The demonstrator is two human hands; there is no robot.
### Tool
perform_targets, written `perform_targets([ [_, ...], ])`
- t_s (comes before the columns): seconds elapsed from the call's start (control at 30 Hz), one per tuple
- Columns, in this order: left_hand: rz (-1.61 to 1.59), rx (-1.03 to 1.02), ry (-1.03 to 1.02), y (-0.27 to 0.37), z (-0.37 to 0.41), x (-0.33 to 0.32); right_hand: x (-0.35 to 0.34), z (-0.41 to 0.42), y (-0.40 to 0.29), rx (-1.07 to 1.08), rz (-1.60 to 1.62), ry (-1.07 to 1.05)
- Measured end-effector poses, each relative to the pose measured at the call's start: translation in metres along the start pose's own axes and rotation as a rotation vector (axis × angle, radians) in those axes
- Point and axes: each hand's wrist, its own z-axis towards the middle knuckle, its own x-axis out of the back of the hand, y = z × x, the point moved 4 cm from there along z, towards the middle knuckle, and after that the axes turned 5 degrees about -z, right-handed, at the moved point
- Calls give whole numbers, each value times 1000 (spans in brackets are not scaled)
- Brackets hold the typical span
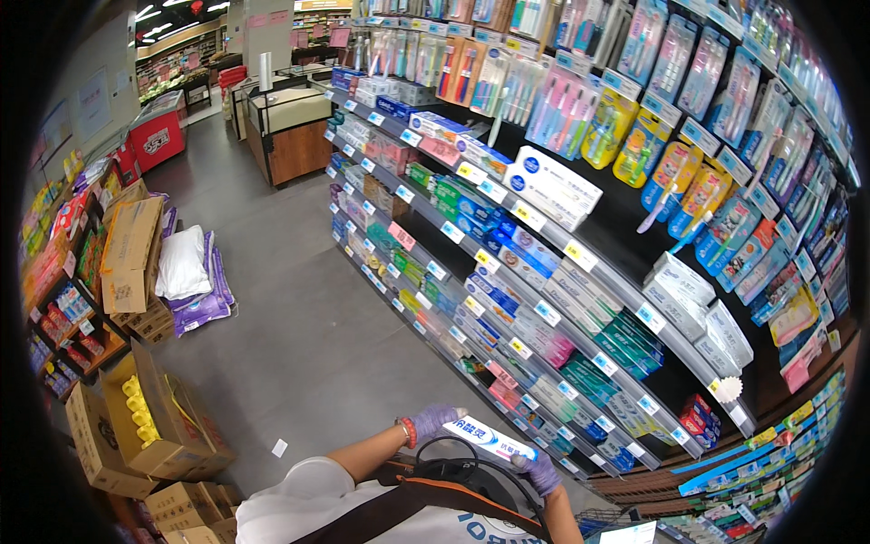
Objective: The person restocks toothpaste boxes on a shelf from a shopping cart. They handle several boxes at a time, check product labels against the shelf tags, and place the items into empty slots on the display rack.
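Note:
A long white toothpaste carton (491,440) with blue lettering is held in front of my chest. My left hand (437,423), in a purple knitted glove, grips its left end. At the other end, my right hand (540,474) in a matching glove has hold of the carton too. Just beyond the hands stands a tiered shelf (513,204) of toothpaste cartons. White cartons (552,187) are stacked on its top ledge, and silver-white cartons (680,296) stand farther right. Packaged toothbrushes (605,129) hang in rows above.
On the left stand an opened cardboard box (153,415) with yellow items and a stack of brown cartons (132,255). White and purple bags (194,279) lie on the grey floor (292,299). A wood-fronted counter (289,136) and a red chest freezer (158,132) stand farther back.

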Motion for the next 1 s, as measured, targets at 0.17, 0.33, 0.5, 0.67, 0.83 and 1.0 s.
perform_targets([
  [0.17, 122, -27, 29, 27, -40, 66, -73, 20, -36, -11, -10, -52],
  [0.33, 27, 131, 57, 60, -71, 135, -139, 60, -59, -23, -95, -110],
  [0.5, 163, 106, 159, 65, -88, 190, -192, 69, -83, -10, -108, -104],
  [0.67, 158, 136, 25, 62, -101, 214, -221, 73, -67, -72, -17, -63],
  [0.83, 153, -236, -109, 75, -103, 214, -235, 79, -60, -132, 70, -7],
  [1.0, 147, -5, -1, 71, -104, 214, -240, 75, -44, -199, 183, 20],
])
